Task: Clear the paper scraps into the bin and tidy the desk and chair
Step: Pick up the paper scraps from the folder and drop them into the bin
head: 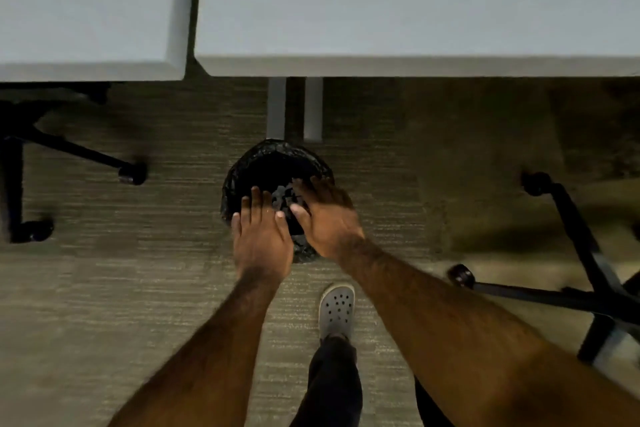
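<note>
Now both grips spread flat, holding nothing, left hand (pixel 262 239) and right hand (pixel 325 218) over the bin (pixel 256 163) (scraps (pixel 282 196) dropping in); next, the chair (pixel 585 274) beside it.

a grey perforated clog (pixel 336 309) stands on the carpet (pixel 138 288) just below and between the two hands, its toe pointing up toward them, with a dark trouser leg (pixel 334 381) rising out of it. the carpet is a muted beige-grey with fine horizontal streaks (it looks dim in this light). above the hands, two pale upright legs (pixel 294 107) come down side by side to the floor, close together, their feet near the fingertips of the hands.
</note>
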### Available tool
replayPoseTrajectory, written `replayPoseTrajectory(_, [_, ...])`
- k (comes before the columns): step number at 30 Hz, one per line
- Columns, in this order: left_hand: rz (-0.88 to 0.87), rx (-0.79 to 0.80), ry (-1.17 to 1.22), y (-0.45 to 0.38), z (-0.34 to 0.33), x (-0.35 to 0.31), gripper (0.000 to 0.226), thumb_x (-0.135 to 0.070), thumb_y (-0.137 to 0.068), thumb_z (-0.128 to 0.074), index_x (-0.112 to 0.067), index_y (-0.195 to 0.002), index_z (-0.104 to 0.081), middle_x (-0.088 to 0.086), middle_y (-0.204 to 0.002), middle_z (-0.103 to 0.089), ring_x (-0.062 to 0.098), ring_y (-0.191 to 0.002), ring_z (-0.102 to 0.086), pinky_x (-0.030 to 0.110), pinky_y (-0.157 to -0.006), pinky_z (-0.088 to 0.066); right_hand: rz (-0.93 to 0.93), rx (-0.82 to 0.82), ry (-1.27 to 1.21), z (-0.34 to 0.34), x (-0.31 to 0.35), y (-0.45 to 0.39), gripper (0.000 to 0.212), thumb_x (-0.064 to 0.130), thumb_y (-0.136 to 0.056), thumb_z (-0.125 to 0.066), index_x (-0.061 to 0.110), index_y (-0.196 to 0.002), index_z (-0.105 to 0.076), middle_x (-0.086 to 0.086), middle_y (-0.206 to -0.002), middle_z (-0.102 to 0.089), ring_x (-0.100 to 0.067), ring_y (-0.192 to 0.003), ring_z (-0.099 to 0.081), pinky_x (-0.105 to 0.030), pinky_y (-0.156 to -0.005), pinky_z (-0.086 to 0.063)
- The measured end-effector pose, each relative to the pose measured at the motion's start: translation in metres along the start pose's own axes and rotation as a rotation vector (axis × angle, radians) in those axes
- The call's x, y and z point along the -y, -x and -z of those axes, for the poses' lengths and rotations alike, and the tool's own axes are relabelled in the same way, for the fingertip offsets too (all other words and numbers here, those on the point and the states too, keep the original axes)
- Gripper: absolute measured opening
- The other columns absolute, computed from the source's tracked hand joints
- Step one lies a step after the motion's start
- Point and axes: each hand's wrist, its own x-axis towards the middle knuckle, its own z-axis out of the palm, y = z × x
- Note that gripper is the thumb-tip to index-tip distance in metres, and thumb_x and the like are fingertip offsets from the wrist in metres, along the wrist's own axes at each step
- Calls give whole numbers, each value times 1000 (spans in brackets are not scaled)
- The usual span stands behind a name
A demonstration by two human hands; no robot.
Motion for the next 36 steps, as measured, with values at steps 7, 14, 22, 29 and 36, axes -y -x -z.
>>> replayPoseTrajectory(7, [-191, -7, 68, 49, 57, -80, 60, -37, -95, -18, -3, -133, -51, 14, -147, -43, 29, -139, -32, 46, -115, -23, -159, -146, -102, 83, -16, 90, 56, 52, -98, -24, 20, -141, -39, -8, -144, -44, -27, -134, -35, -42, -114, -22])
replayPoseTrajectory(14, [-500, 76, 138, 92, 105, -202, 53, -35, -96, -23, -9, -132, -53, 9, -145, -46, 22, -138, -35, 41, -118, -18, -411, -388, -238, 173, -62, 185, 56, 53, -98, -27, 24, -146, -34, -1, -156, -30, -18, -143, -22, -36, -116, -16])
replayPoseTrajectory(22, [-827, 180, 96, 131, 102, -326, 46, -34, -100, -27, -13, -134, -50, 6, -146, -45, 18, -137, -35, 40, -117, -19, -692, -624, -303, 231, -142, 279, 65, 62, -94, -18, 25, -146, -34, 0, -155, -30, -16, -143, -24, -41, -116, -25])
replayPoseTrajectory(29, [-1075, 251, 53, 179, 69, -430, 47, -37, -98, -31, -14, -136, -47, 4, -146, -45, 15, -136, -35, 39, -115, -23, -975, -858, -372, 263, -234, 364, 62, 58, -95, -32, 20, -145, -36, -3, -154, -34, -20, -142, -28, -38, -113, -28])
replayPoseTrajectory(36, [-1229, 338, -3, 233, 21, -522, 51, -31, -93, -51, -10, -139, -45, 9, -147, -44, 22, -136, -38, 43, -115, -27, -1416, -964, -448, 266, -343, 459, 63, 54, -96, -38, 19, -147, -30, -8, -157, -27, -27, -143, -23, -47, -113, -30])
